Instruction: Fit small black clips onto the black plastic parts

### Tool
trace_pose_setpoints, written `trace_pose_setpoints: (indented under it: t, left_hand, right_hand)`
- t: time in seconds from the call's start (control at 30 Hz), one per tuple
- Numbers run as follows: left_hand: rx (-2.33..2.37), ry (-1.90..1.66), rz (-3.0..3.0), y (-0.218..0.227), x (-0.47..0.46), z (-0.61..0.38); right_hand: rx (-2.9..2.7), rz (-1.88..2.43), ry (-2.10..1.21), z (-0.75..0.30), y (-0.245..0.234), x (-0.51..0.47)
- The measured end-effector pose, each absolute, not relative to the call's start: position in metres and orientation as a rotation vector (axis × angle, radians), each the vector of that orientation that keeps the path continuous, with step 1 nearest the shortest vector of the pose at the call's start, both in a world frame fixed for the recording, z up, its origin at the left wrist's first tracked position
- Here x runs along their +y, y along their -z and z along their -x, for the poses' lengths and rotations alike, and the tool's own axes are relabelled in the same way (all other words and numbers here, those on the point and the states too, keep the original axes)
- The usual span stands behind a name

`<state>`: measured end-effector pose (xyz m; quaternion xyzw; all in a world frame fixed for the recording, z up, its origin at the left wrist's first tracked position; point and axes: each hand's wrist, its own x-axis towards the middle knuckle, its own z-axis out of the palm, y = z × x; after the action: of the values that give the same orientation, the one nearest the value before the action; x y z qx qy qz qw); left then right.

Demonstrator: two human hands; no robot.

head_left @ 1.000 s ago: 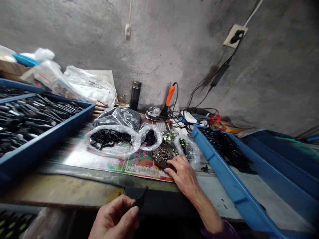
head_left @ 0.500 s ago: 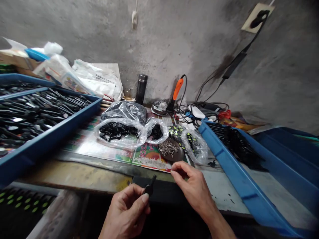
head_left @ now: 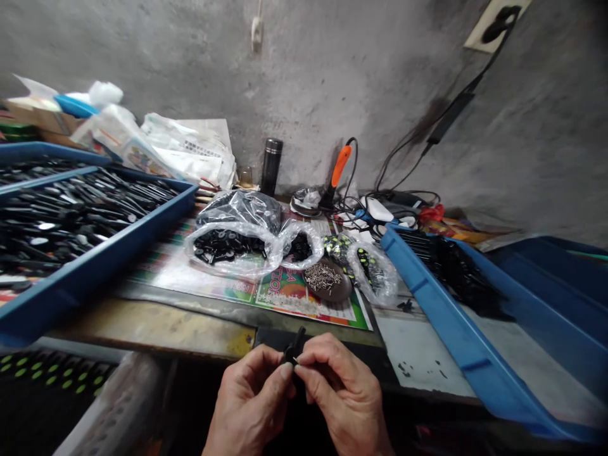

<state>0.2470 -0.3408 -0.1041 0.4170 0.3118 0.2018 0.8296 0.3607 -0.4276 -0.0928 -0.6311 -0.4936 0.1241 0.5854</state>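
Observation:
My left hand [head_left: 254, 396] is closed in a pinch around a small black plastic part [head_left: 295, 345] with a round end and a narrow stem pointing up. Against that part, my right hand [head_left: 339, 389] pinches a small metal screw [head_left: 295, 360]; only a bright bit of it shows between the fingertips. Both hands meet just in front of the table edge. Beyond them, a dark round dish [head_left: 341, 290] holds a heap of small metal screws [head_left: 322, 277]. Open plastic bags of black parts [head_left: 221, 246] and of black-and-yellow parts [head_left: 368, 266] stand around the dish.
A blue tray [head_left: 161, 218] full of long black pieces fills the left side. Another blue tray [head_left: 441, 323] with black pieces stands on the right. At the back are a black flask [head_left: 272, 168], an orange-handled tool [head_left: 341, 167] and cables [head_left: 389, 161] along the wall.
My right hand has moved left and down from near the screw dish to meet my left hand. Its fingertips now touch the black part. My left hand keeps its hold.

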Motion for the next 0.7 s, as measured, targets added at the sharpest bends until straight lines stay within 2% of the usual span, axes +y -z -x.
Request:
trace_pose_setpoints:
  t: [0.27,0.43,0.7]
  left_hand:
    - [0.631,-0.470,-0.960,0.109,-0.346,-0.243]
    - [0.634,-0.583,-0.974,0.115,-0.353,-0.244]
    - [0.612,-0.493,-0.964,0.111,-0.354,-0.246]
  right_hand:
    - [-1.246,1.490,-0.048,-0.356,0.093,-0.428]
    - [-1.213,1.502,-0.030,-0.352,0.097,-0.425]
    - [-0.638,1.277,-0.876,-0.355,0.108,-0.422]
